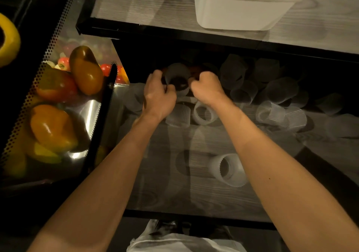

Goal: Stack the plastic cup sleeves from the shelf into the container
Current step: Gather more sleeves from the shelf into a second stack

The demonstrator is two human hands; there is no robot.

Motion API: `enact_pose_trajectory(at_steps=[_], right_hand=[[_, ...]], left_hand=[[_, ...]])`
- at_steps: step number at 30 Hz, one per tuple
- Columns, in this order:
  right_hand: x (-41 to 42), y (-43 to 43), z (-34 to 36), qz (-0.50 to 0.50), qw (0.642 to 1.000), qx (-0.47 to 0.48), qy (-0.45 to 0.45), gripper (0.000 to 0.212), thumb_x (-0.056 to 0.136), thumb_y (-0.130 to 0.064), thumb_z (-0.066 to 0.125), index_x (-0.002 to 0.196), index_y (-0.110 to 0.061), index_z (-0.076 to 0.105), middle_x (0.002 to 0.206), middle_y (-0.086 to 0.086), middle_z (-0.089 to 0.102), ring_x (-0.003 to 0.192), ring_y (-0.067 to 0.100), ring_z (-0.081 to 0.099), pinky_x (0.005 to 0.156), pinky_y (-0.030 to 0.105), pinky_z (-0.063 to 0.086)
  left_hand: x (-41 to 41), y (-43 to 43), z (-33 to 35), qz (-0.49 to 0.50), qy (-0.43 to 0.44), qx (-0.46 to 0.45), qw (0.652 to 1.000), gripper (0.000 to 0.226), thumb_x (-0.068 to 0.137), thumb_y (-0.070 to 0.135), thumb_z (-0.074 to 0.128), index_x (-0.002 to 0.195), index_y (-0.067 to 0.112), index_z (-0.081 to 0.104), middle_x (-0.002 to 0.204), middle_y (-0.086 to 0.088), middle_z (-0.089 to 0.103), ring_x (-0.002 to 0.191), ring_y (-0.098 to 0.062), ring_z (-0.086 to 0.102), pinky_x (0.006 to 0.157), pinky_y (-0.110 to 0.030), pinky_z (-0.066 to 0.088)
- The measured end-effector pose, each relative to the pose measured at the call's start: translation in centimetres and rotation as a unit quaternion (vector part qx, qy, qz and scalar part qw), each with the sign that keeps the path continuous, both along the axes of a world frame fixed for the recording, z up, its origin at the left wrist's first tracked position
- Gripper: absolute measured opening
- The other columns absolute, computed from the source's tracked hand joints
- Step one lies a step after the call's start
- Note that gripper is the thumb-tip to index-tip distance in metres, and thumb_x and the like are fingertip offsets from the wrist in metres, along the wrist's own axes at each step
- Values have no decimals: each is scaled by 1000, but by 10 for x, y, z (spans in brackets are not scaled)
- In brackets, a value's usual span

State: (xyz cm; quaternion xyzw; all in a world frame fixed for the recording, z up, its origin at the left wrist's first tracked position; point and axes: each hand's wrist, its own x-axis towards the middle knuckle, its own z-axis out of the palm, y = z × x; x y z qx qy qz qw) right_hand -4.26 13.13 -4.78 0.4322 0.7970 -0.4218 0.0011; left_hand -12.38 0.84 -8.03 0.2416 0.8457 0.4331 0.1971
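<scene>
Down in the head view, both hands reach onto the lower shelf [194, 197]. The left hand [159, 96] curls its fingers [155, 76] round the left side of a ribbed, translucent cup sleeve [177, 76]. The right hand [207, 88] has its fingers [194, 84] curled tight against the sleeve's right side, so it is held between both sets of fingers. Just below the fingers, toward the person, two loose sleeves [178, 116] lie on the wood-grain shelf. More sleeves [272, 113] lie right of the right fingers, and a single sleeve [229, 169] lies between the forearms. Beyond the fingers, a white container [242, 12] stands on the upper shelf [136, 4]. Far left of the fingers, peppers [87, 70] fill a metal bin [93, 111].
</scene>
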Motion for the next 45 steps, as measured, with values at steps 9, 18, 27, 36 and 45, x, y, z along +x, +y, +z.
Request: enact_pose_trajectory(at_steps=[9,18,27,36,45], right_hand=[[78,27,11,-57,994,-61,73,29,82,-11,76,107,-24,67,102,-1,72,98,15,69,87,37,60],[113,20,-1,-15,997,-68,12,23,92,-7,65,108,-24,66,87,-7,69,83,9,64,76,27,53],[105,2,-15,53,980,146,-127,45,97,-27,64,138,-12,54,136,12,53,125,33,54,103,43,48],[59,-56,7,160,977,73,-119,23,93,-14,62,115,-10,67,106,13,70,96,31,67,79,39,58],[47,-79,-9,200,962,59,-177,59,96,-17,59,151,-19,39,143,13,53,124,32,58,88,35,50]], left_hand=[[41,15,20,-90,-18,72,993,46,88,13,69,132,18,60,126,1,63,92,-6,67,75,-19,59],[72,11,4,-120,-61,-8,991,44,94,20,66,137,20,56,116,0,67,90,-10,69,66,-20,53],[76,-2,-6,-111,60,-60,990,43,96,20,65,137,18,56,134,-1,54,114,-15,60,94,-27,51],[53,-44,-14,-23,83,-126,988,30,92,9,64,122,10,62,123,-12,62,113,-27,62,89,-27,46],[56,-58,-21,-24,-72,-96,993,40,94,10,62,133,12,56,127,-10,63,117,-25,62,102,-40,53]])
